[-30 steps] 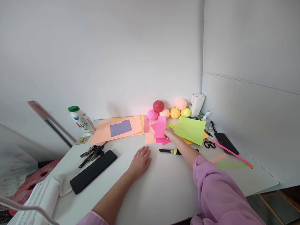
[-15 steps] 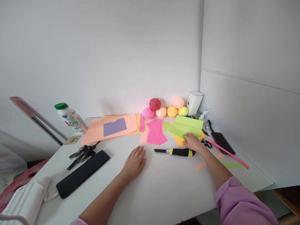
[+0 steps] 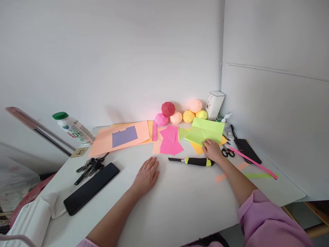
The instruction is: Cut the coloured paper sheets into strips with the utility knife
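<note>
My left hand [image 3: 147, 174] lies flat on the white table [image 3: 164, 202], palm down, fingers stretched out and holding nothing. My right hand [image 3: 212, 151] rests with its fingertips on the front edge of a creased lime-green paper sheet [image 3: 204, 130]; its fingers look extended rather than gripping. Orange paper [image 3: 197, 149] shows from under the green sheet. In front of that hand lies a utility knife [image 3: 197, 161] with a black and yellow handle, its dark blade end to the left. Between the hands and the wall are pink paper pieces [image 3: 169, 140].
Faceted paper balls [image 3: 168, 109] sit along the wall. Peach sheets [image 3: 102, 139], keys [image 3: 94, 167], a long black device [image 3: 91, 188] and a white bottle [image 3: 75, 128] are at left. Scissors [image 3: 228, 152], a pink strip [image 3: 253, 163] and a black flat object [image 3: 248, 150] are at right.
The camera view has shifted slightly. Both hands stay in nearly the same places, my right hand still at the green sheet's front edge.
</note>
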### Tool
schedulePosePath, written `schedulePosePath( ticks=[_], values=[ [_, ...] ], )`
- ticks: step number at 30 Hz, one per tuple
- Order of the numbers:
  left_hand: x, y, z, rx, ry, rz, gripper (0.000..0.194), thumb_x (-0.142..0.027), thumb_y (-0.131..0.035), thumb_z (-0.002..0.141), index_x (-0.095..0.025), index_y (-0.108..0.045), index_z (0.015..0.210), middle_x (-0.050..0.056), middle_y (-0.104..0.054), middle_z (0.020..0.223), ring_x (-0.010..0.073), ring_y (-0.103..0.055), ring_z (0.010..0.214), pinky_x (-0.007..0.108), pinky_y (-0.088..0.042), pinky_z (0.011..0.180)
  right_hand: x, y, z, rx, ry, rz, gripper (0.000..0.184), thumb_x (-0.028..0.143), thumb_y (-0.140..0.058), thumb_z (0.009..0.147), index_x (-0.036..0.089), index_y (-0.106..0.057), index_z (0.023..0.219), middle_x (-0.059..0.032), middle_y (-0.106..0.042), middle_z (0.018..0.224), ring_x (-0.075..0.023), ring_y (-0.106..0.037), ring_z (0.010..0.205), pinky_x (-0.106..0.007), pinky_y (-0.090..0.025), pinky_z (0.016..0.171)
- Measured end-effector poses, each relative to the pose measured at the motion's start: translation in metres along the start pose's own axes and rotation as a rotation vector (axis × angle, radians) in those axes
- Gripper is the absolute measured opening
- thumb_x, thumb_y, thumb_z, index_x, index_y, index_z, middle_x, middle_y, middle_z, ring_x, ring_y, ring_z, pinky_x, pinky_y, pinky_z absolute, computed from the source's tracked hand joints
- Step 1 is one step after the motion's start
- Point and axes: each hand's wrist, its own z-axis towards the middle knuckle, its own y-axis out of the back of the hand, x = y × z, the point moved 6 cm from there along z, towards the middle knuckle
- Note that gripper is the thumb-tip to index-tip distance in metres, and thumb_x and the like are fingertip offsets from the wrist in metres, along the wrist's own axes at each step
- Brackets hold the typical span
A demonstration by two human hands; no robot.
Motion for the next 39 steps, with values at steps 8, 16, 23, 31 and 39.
schedulePosePath(
  ticks=[8, 16, 23, 31, 39],
  values=[
    [0.0001, -0.0008, -0.0002, 0.016, 0.004, 0.0, 0.045, -0.036, -0.035, 0.092, -0.015, -0.054, 0.127, 0.014, -0.045, 0.142, 0.03, -0.034, 0.135, 0.052, -0.03, 0.11, 0.001, 0.001, -0.0001, -0.01, -0.006, -0.006, 0.038, 0.029, -0.04, 0.092, 0.017, -0.06, 0.122, -0.0141, -0.054, 0.131, -0.0298, -0.044, 0.121, -0.039, -0.036, 0.094],
    [0.0001, -0.001, -0.0001, 0.016, 0.001, 0.024, 0.045, -0.035, -0.034, 0.092, -0.015, -0.054, 0.127, 0.014, -0.045, 0.142, 0.0299, -0.034, 0.135, 0.05, -0.029, 0.11, 0.0003, 0.0006, -0.0007, -0.008, -0.008, -0.007, 0.038, 0.029, -0.039, 0.093, 0.017, -0.059, 0.122, -0.0139, -0.053, 0.132, -0.0296, -0.044, 0.121, -0.04, -0.036, 0.094],
    [-0.0004, -0.0001, 0.0005, 0.011, -0.007, 0.019, 0.045, -0.036, -0.035, 0.092, -0.015, -0.055, 0.126, 0.014, -0.046, 0.141, 0.0299, -0.035, 0.135, 0.049, -0.03, 0.11, 0.0004, 0.0008, -0.0004, -0.011, -0.008, -0.012, 0.038, 0.029, -0.041, 0.092, 0.016, -0.06, 0.122, -0.0139, -0.054, 0.131, -0.0294, -0.044, 0.122, -0.039, -0.037, 0.094],
    [-0.0013, -0.003, -0.001, 0.004, -0.047, 0.169, 0.045, -0.034, -0.031, 0.094, -0.013, -0.053, 0.127, 0.013, -0.047, 0.141, 0.0279, -0.037, 0.134, 0.049, -0.036, 0.107, -0.0019, -0.0028, 0.0008, -0.015, -0.005, -0.019, 0.037, 0.03, -0.04, 0.093, 0.017, -0.06, 0.122, -0.0129, -0.055, 0.131, -0.0289, -0.046, 0.121, -0.04, -0.038, 0.093],
    [-0.0019, -0.0023, -0.0007, -0.005, -0.062, 0.196, 0.044, -0.035, -0.032, 0.095, -0.014, -0.053, 0.127, 0.013, -0.047, 0.141, 0.0274, -0.037, 0.134, 0.047, -0.036, 0.108, -0.0014, -0.0027, 0.0001, -0.025, -0.004, -0.023, 0.036, 0.029, -0.042, 0.092, 0.018, -0.061, 0.121, -0.0125, -0.055, 0.131, -0.0284, -0.046, 0.12, -0.039, -0.038, 0.094]
  ],
)
